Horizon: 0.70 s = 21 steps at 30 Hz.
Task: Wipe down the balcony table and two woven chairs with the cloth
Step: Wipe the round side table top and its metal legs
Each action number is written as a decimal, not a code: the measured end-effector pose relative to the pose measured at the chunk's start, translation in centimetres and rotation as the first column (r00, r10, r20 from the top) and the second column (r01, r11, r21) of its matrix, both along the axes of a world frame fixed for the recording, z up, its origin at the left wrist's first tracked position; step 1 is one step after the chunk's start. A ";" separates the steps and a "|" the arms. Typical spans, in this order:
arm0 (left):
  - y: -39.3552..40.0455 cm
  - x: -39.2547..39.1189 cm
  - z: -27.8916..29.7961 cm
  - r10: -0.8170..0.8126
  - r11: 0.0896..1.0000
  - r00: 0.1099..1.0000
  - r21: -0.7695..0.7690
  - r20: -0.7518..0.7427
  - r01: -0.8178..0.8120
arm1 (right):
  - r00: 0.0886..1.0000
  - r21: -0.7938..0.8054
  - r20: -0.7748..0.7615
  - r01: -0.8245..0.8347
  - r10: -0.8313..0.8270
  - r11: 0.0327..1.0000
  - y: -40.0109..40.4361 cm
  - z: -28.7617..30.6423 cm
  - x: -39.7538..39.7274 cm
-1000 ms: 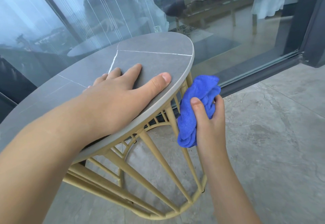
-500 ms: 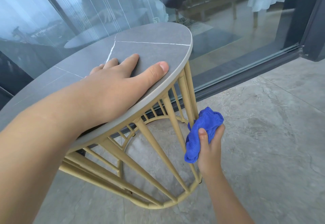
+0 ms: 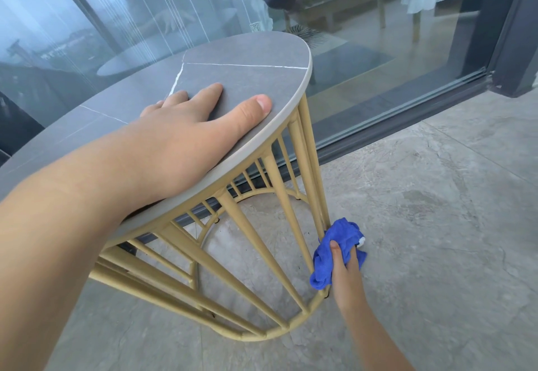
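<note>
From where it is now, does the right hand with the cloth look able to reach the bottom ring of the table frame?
Probably yes: the right hand holds the blue cloth low against a leg, just above the bottom ring, nothing between.

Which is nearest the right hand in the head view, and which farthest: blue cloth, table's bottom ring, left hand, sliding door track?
From the right hand:
1. Blue cloth, in its grip.
2. Bottom ring of the table, just below-left.
3. Left hand, up on the tabletop.
4. Sliding door track, behind at the glass.

No readable text, label, brand, number or sign anywhere (small white tag on the crumpled blue microfibre cloth [image 3: 339,251] too tiny to make out).
</note>
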<state>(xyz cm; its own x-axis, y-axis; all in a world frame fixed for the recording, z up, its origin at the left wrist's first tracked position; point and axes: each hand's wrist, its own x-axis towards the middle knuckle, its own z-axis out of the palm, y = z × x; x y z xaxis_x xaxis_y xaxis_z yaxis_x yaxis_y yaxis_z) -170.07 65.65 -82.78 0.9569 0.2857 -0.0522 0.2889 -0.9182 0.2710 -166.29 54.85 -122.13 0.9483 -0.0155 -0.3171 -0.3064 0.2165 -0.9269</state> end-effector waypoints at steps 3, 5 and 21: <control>0.2 0.1 0.3 -0.007 0.999 0.998 0.048 -0.057 0.010 | 1.000 0.010 -0.016 -0.009 0.009 1.000 0.0 -0.6 0.0; 0.3 0.1 0.4 -0.007 0.999 0.998 0.054 -0.058 0.010 | 1.000 0.022 -0.024 0.000 0.001 1.000 0.0 -0.2 -0.3; 0.5 -0.1 0.2 -0.010 0.995 0.997 0.097 -0.077 0.017 | 0.950 0.232 0.266 0.101 -0.163 0.968 1.5 10.6 -0.3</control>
<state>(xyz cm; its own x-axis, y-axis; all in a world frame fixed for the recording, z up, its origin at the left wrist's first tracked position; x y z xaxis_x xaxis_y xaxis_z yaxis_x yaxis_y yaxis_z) -170.14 66.12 -82.54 0.9550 0.2799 -0.0977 0.2925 -0.9432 0.1575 -166.60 56.39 -111.51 0.9930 -0.1081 -0.0476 0.0047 0.4385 -0.8987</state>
